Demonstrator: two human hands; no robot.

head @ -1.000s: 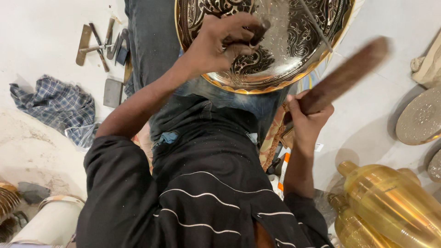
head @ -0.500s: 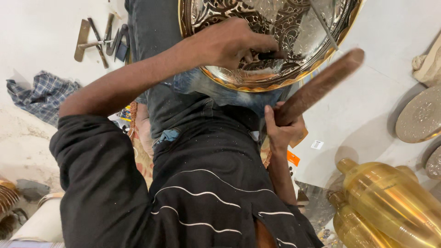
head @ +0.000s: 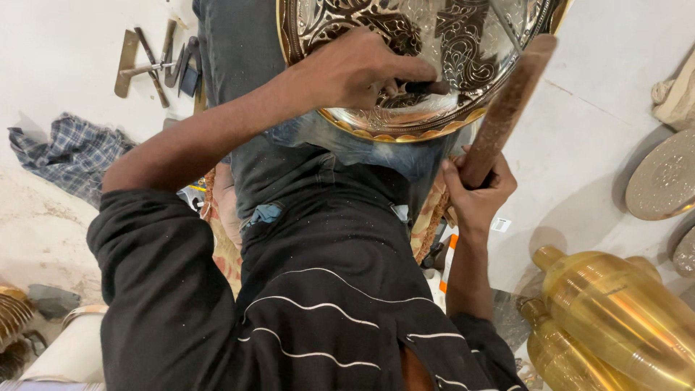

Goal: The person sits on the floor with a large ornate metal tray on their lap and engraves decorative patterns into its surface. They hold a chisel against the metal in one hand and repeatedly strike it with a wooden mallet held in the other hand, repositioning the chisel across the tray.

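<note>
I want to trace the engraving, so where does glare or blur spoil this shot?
Head view: glare whitens the upper middle of the engraved metal tray; the wooden mallet in the right hand looks slightly soft; the left hand is sharp, shadowing the pattern beneath it.

Engraved brass tray [head: 470, 65]: round, shiny, dense floral and scrolled relief, scalloped gold rim, resting tilted across the lap at the top of view. Dark metal punch [head: 427, 87]: short, slim, tip set on the tray near its lower rim (tip itself hidden). Wooden mallet [head: 507, 108]: brown, cylindrical, raised slantwise over the tray's right edge.
</note>
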